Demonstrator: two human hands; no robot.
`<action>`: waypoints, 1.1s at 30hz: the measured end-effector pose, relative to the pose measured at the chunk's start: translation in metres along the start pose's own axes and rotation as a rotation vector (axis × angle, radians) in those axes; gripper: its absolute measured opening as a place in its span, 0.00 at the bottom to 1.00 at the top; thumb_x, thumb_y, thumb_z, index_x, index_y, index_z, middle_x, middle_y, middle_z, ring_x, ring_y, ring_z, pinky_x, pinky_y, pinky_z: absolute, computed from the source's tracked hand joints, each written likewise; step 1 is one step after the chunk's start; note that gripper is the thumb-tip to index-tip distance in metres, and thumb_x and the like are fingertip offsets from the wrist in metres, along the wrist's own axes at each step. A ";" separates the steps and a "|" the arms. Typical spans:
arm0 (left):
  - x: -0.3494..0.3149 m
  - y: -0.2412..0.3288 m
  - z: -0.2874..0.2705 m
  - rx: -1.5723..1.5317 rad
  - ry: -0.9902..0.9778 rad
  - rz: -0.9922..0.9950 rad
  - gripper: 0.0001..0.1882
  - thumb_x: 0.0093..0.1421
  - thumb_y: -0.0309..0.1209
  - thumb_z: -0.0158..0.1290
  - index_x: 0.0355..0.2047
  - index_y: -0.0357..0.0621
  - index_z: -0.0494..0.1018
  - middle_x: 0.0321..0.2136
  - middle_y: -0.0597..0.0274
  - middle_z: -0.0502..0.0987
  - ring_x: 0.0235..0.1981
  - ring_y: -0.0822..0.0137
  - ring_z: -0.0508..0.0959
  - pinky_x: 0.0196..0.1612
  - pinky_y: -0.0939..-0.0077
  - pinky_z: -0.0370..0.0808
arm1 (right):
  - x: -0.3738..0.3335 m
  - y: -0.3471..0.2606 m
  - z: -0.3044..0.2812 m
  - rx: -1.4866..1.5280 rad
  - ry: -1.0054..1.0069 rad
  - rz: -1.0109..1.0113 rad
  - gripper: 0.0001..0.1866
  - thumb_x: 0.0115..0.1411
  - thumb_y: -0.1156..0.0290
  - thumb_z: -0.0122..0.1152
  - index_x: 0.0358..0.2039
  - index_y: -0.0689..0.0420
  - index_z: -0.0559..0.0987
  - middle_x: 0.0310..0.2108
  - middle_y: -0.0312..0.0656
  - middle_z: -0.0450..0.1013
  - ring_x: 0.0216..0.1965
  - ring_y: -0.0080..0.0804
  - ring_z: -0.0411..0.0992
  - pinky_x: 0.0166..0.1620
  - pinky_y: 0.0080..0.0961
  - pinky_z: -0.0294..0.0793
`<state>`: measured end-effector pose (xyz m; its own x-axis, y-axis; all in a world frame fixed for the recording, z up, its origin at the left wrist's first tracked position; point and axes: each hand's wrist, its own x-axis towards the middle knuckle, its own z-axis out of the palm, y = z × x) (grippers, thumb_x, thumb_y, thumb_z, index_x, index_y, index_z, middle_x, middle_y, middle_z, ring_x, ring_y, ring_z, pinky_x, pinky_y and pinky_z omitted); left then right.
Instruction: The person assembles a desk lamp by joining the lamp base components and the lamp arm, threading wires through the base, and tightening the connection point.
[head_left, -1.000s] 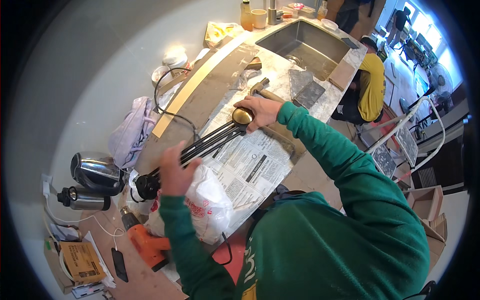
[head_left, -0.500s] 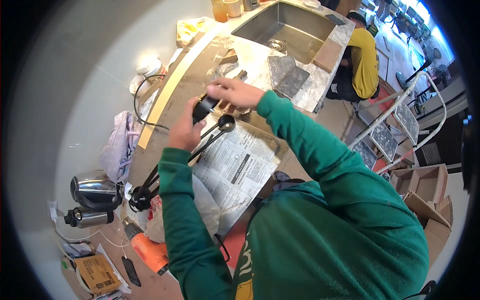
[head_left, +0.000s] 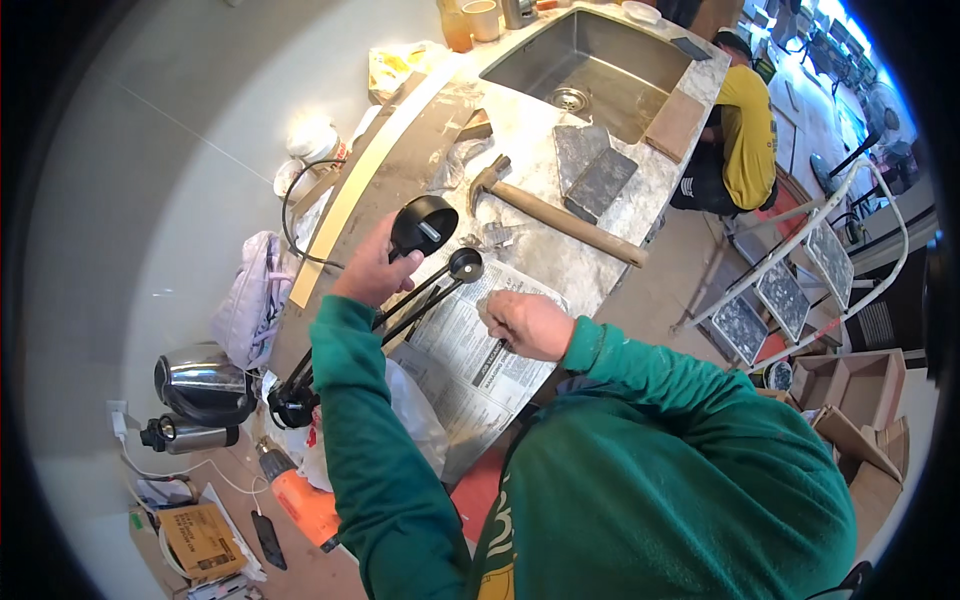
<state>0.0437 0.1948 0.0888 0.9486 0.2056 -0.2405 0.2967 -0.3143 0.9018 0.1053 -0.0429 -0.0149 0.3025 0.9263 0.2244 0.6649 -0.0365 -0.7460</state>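
My left hand point(head_left: 370, 268) grips a black round cup-shaped fitting point(head_left: 420, 232), its open side turned up and a short metal stud showing inside. Below it, thin black rods point(head_left: 412, 312) with a small round black end point(head_left: 465, 265) lie across a newspaper sheet point(head_left: 500, 372). Over that sheet my right hand point(head_left: 532, 325) is closed, fingers curled together; whatever they hold, if anything, is hidden. A claw hammer point(head_left: 560, 215) with a wooden handle lies on the counter beyond, and a small clear plastic packet point(head_left: 500, 236) sits between hammer and fitting.
Dark stone pieces point(head_left: 597, 175) lie before a steel sink point(head_left: 600, 60). A yellow strip point(head_left: 375, 165) runs along the counter's left. An orange heat gun point(head_left: 305, 505) and metal kettle point(head_left: 205, 383) are at lower left. A folding stepladder point(head_left: 785, 295) and a crouching person point(head_left: 745, 135) are at right.
My right hand has left the black fitting and moved down toward me, over the newspaper. The fitting has tipped so its inside shows. The hammer, previously mostly covered by my right hand, is visible.
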 end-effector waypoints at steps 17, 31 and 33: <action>0.028 -0.008 -0.006 -0.153 -0.185 -0.124 0.26 0.53 0.24 0.53 0.54 0.40 0.63 0.38 0.63 0.72 0.32 0.72 0.73 0.26 0.78 0.76 | 0.069 -0.019 -0.047 0.638 0.496 0.193 0.07 0.54 0.80 0.60 0.35 0.63 0.77 0.27 0.39 0.74 0.28 0.24 0.72 0.33 0.21 0.73; 0.021 0.030 0.004 -0.104 -0.161 -0.004 0.37 0.49 0.11 0.47 0.60 0.44 0.54 0.49 0.57 0.66 0.44 0.66 0.72 0.40 0.73 0.79 | 0.085 -0.029 -0.036 0.099 0.730 -0.041 0.07 0.50 0.77 0.65 0.30 0.59 0.77 0.26 0.43 0.71 0.25 0.36 0.72 0.30 0.27 0.71; 0.019 0.033 0.003 -0.025 -0.115 0.065 0.36 0.49 0.11 0.47 0.60 0.44 0.53 0.49 0.57 0.66 0.44 0.67 0.72 0.41 0.74 0.78 | 0.088 -0.035 -0.033 0.038 0.799 -0.043 0.07 0.50 0.77 0.65 0.31 0.58 0.78 0.25 0.44 0.71 0.25 0.39 0.72 0.29 0.28 0.71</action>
<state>0.0717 0.1856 0.1131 0.9725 0.0773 -0.2196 0.2327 -0.3002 0.9250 0.1314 0.0277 0.0515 0.6844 0.3778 0.6237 0.6677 0.0189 -0.7442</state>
